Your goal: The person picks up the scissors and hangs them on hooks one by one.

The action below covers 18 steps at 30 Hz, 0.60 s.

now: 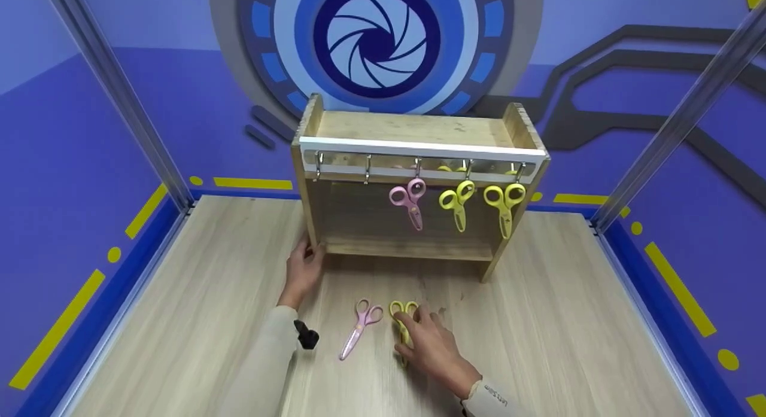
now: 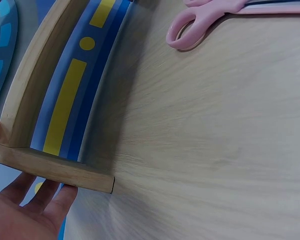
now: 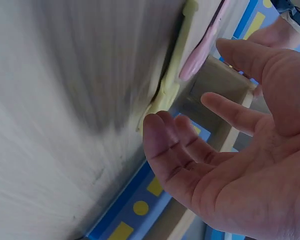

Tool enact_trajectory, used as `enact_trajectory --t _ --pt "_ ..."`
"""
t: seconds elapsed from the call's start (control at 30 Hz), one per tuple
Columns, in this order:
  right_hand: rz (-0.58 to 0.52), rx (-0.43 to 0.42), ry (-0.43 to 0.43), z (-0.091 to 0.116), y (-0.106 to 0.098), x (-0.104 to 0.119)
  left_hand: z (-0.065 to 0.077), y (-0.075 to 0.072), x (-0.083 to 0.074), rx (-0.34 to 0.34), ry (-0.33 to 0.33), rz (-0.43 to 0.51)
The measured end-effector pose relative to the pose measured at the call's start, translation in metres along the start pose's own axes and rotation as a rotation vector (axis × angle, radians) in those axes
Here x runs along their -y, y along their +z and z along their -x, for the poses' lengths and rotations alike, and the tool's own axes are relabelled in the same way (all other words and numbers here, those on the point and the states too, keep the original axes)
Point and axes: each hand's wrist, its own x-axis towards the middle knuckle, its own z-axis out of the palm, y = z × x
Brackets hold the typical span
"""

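Note:
My left hand (image 1: 304, 267) holds the lower left leg of a small wooden rack (image 1: 407, 249); in the left wrist view, fingers (image 2: 59, 202) lie along one side of the leg and the thumb is on the other. Over a pair of yellow scissors (image 1: 404, 309) on the table hovers my right hand (image 1: 432, 342), thumb and fingers apart, nothing gripped. The right wrist view shows its fingertips (image 3: 155, 131) close to the yellow scissors' handles (image 3: 165, 95). Pink scissors (image 1: 360, 327) lie to the left, handles toward the rack.
A metal hook rail (image 1: 392, 163) runs across the rack's front. Pink scissors (image 1: 412, 201) and two yellow pairs, one in the middle (image 1: 459, 204) and one at right (image 1: 506, 207), hang from its hooks; the two left hooks hold nothing. Blue panels (image 1: 227, 118) enclose the wooden table (image 1: 197, 309).

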Motion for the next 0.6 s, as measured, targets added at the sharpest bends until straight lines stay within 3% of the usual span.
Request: enact_trajectory --t 0.27,0.6 --pt "0.024 0.053 -0.006 0.0051 0.0071 -0.0019 0.0003 0.0001 -0.0007 -0.002 -0.010 0.007" --pt "0.043 0.053 -0.027 0.0071 0.0094 -0.0032 -0.0010 0.0006 0.0002 -0.005 -0.012 0.003"
